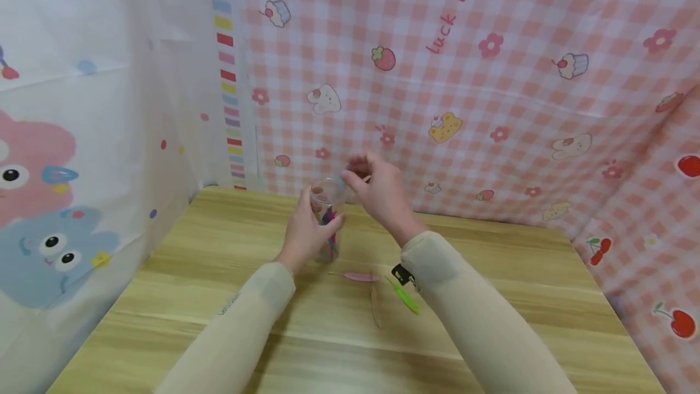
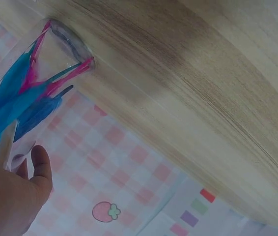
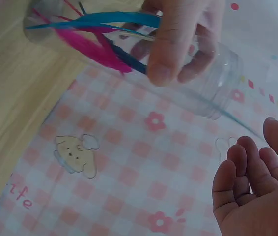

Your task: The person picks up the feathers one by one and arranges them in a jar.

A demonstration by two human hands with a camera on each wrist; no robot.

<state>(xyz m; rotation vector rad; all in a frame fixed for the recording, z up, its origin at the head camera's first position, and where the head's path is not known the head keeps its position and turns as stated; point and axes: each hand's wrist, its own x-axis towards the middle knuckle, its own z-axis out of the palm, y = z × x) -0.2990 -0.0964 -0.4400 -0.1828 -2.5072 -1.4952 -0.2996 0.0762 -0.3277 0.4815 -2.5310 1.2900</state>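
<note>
My left hand grips a clear jar standing on the table, fingers and thumb round its side. Inside the jar are several feathers in blue and magenta. Close to the jar's mouth, my right hand pinches a thin light-blue feather, whose line runs into the jar; its tip between the fingers is partly hidden. On the table in front of the jar lie a pink feather, a bright green feather and a pale tan feather.
The wood-patterned table ends at a pink checked cloth hanging behind the jar. A white cloth with cartoon figures hangs at the left. A black tag dangles by the right sleeve, near the green feather.
</note>
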